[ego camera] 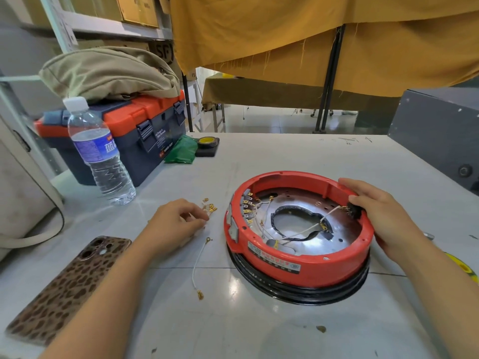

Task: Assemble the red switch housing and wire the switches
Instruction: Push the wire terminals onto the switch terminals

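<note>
Down on the grey table (pixel 298 156) in front of me, seen from my head camera, sits the red switch housing (pixel 305 270), a round shell lying open side up on a black ring (pixel 298 294). Inside it I see a shiny metal plate (pixel 298 229) with a large cut-out in the middle, a row of brass terminals (pixel 247 208) along the inner left wall, and thin white wires (pixel 305 230) running across the plate.

My right hand (pixel 383 216) grips the housing's far right rim, fingers curled over the edge and touching a small black part (pixel 353 211) mounted just inside the wall. My left hand (pixel 178 218) rests on the table left of the housing, its fingertips drawn together in a narrow pinch at a small heap of loose brass terminals (pixel 210 206); I cannot tell whether a piece is actually between them. Nearer to me lies one loose white wire (pixel 195 268) with a brass end on each tip, apart from both hands.

Farther left lies a phone (pixel 67 286) in a spotted brown case, face down. Behind my left hand stands a water bottle (pixel 97 154), just in front of an orange and dark blue toolbox (pixel 145 130) with a khaki bag (pixel 108 73) on its lid. Beside the toolbox are a green packet (pixel 181 150) and a roll of yellow tape (pixel 207 141).
</note>
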### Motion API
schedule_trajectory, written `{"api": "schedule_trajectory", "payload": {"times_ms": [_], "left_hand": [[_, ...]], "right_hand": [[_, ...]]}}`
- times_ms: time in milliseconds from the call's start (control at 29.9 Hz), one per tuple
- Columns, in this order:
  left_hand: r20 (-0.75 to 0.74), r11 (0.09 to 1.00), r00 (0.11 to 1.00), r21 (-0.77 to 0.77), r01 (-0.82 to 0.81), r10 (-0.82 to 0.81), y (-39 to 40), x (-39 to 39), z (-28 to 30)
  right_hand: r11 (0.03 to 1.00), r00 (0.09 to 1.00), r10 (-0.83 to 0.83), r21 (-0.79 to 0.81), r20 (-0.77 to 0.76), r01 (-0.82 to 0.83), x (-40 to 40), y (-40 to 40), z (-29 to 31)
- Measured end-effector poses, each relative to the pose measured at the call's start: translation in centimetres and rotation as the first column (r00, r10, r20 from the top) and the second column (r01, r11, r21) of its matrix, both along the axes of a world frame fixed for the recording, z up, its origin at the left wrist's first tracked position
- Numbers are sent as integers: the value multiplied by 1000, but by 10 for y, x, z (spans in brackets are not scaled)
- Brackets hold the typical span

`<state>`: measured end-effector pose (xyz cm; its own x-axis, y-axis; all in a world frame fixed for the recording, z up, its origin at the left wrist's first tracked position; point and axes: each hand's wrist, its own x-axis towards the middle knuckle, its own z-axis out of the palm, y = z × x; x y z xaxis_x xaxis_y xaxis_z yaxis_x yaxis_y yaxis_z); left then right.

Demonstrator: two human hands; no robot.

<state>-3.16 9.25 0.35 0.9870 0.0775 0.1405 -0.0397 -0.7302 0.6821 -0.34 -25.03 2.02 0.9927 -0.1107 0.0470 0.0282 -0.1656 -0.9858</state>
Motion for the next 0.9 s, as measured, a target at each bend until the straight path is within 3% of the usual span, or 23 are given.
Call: {"api": "schedule_trajectory", "payload": {"times_ms": [167, 301, 468, 669, 736, 802, 903], "left_hand": [[-39, 994, 995, 66, 91, -88, 7, -8, -4], [76, 998, 995, -5, 64, -63, 4, -10, -4], [-106, 980, 981, 103, 172, -161, 3, -13, -2], [-105, 971, 982, 166, 171, -155, -5, -11, -5], [-43, 990, 993, 86, 116, -113, -5, -10, -5], [14, 993, 999, -107, 52, -51, -3, -9, -2], [56, 879, 998, -476, 28, -1, -4, -9, 5]], "right_hand": [[1000, 1000, 0, 26, 5, 0, 2, -2, -3], [1000, 1000, 6, 29, 16, -7, 4, -3, -5], [999, 1000, 15, 36, 20, -16, 5, -4, -7], [999, 1000, 18, 32, 19, -19, 6, -6, -9], [1000, 1000, 18, 22, 16, -18, 7, -7, -9], [1000, 1000, 17, 21, 15, -17, 7, -7, -9], [1000, 1000, 11, 17, 16, -12, 6, -7, -9]]}}
